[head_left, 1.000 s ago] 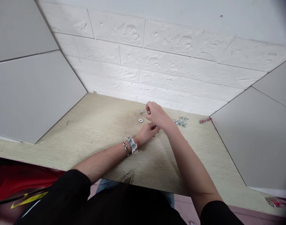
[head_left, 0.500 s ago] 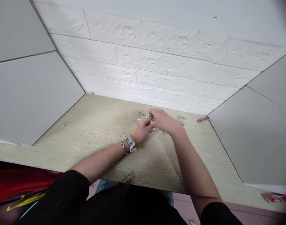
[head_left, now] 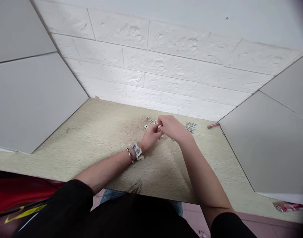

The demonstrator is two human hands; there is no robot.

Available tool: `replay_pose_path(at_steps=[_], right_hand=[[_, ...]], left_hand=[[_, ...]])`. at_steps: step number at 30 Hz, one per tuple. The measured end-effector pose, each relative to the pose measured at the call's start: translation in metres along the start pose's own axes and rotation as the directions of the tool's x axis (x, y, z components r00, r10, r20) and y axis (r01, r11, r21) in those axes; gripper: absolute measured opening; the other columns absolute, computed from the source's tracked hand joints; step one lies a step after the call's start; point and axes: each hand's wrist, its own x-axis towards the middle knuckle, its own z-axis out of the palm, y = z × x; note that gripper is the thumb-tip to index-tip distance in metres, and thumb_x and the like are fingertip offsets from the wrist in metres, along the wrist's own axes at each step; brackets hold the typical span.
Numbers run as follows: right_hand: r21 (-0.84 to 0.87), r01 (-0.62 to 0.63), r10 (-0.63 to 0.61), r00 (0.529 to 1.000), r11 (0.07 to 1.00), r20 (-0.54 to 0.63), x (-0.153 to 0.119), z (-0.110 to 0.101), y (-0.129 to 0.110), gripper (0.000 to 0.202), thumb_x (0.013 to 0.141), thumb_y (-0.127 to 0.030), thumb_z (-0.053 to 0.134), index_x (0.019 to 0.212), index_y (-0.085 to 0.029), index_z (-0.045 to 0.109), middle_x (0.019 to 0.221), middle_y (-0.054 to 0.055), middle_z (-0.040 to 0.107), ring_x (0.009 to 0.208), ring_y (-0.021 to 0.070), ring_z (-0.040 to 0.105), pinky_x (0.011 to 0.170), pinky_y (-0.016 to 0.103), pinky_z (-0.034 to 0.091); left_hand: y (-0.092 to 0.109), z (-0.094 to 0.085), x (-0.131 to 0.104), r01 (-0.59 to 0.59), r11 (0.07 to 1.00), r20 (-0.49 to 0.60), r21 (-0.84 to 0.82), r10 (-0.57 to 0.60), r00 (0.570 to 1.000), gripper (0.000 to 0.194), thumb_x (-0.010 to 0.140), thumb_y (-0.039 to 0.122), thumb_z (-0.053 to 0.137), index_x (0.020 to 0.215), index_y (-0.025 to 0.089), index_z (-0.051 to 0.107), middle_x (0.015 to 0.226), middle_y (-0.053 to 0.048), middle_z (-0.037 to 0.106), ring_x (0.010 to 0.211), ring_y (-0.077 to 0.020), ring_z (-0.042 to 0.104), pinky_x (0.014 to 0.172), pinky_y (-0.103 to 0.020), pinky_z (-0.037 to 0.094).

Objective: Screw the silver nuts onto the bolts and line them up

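My left hand (head_left: 149,137) and my right hand (head_left: 173,127) meet near the back of the table, fingertips touching. Both are closed in a pinch around a small shiny metal piece (head_left: 160,127), mostly covered by the fingers; its exact kind is hard to make out. Just left of the fingertips lie a flat washer (head_left: 146,127), a nut (head_left: 147,118) and a smaller ring-shaped part (head_left: 151,120). Behind the left fingertips, a small metal part (head_left: 155,122) is partly hidden. Several small screws (head_left: 190,127) lie in a group right of my right hand.
The wooden table (head_left: 104,132) ends at a white brick-pattern wall (head_left: 156,64). Grey panels stand on the left (head_left: 37,102) and right (head_left: 273,142). One red cylinder (head_left: 213,126) lies by the right panel; another red cylinder (head_left: 289,207) lies at the near right corner.
My fingers have shifted slightly around the small metal piece, which now shows a paler face. The whole view has moved a little; the loose parts lie as before.
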Motion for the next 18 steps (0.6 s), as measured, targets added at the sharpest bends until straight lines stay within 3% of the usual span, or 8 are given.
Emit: replay_pose_path(at_steps=[4,9,12,14,16,18], right_hand=[[-0.015,-0.027,0.027,1.0,1.0,-0.009,0.002,0.002,0.0,0.013,0.071,-0.006,0.045,0.071,-0.018,0.048,0.08,0.004,0.06,0.071,0.0131,0.051,0.056,0.024,0.031],[-0.026,-0.037,0.037,0.999,0.999,0.013,-0.001,0.001,-0.001,0.013,0.073,-0.009,0.048,0.074,-0.019,0.055,0.076,0.002,0.062,0.068,0.0133,0.053,0.055,0.026,0.031],[-0.038,-0.068,0.068,0.998,0.997,0.007,0.002,-0.001,-0.001,0.012,0.079,-0.014,0.048,0.08,-0.019,0.059,0.079,0.004,0.065,0.071,0.0149,0.056,0.057,0.027,0.034],[-0.052,-0.084,0.08,0.994,0.995,-0.068,0.012,-0.002,-0.001,0.015,0.084,-0.02,0.047,0.089,-0.018,0.061,0.09,0.007,0.066,0.08,0.0177,0.058,0.063,0.028,0.038],[-0.085,-0.03,0.016,0.988,0.996,-0.152,0.03,0.0,-0.002,0.021,0.087,-0.021,0.045,0.099,-0.016,0.062,0.104,0.01,0.065,0.095,0.0204,0.057,0.073,0.03,0.042],[-0.134,0.092,-0.111,0.983,0.987,-0.145,0.054,0.005,-0.005,0.026,0.088,-0.017,0.044,0.108,-0.013,0.061,0.115,0.012,0.062,0.107,0.0212,0.054,0.083,0.03,0.042]], left_hand=[[-0.002,0.001,-0.001,-0.014,1.0,0.014,0.007,0.014,1.0,0.015,0.07,0.026,0.056,0.068,0.016,0.046,0.057,0.007,0.042,0.049,-0.0038,0.039,0.048,-0.019,0.037],[0.003,0.003,-0.003,0.011,1.0,0.014,-0.016,-0.011,1.0,0.013,0.074,0.026,0.053,0.082,0.017,0.049,0.054,0.008,0.043,0.046,-0.0043,0.04,0.045,-0.018,0.034],[0.005,0.002,-0.003,0.049,0.997,0.013,0.051,-0.05,0.999,0.016,0.079,0.031,0.049,0.071,0.017,0.048,0.051,0.006,0.044,0.045,-0.0051,0.04,0.045,-0.019,0.032],[0.006,0.001,-0.003,0.073,0.987,0.042,0.141,-0.079,0.996,0.025,0.081,0.035,0.047,0.064,0.017,0.047,0.049,0.005,0.044,0.044,-0.0058,0.04,0.045,-0.02,0.031],[0.005,0.0,-0.003,0.07,0.97,0.111,0.231,-0.098,0.989,0.03,0.082,0.037,0.047,0.061,0.016,0.049,0.048,0.005,0.045,0.044,-0.0067,0.04,0.046,-0.022,0.031],[0.004,0.0,-0.004,0.04,0.954,0.193,0.296,-0.101,0.976,0.031,0.081,0.038,0.047,0.06,0.016,0.051,0.05,0.004,0.047,0.045,-0.0077,0.041,0.047,-0.023,0.032]])
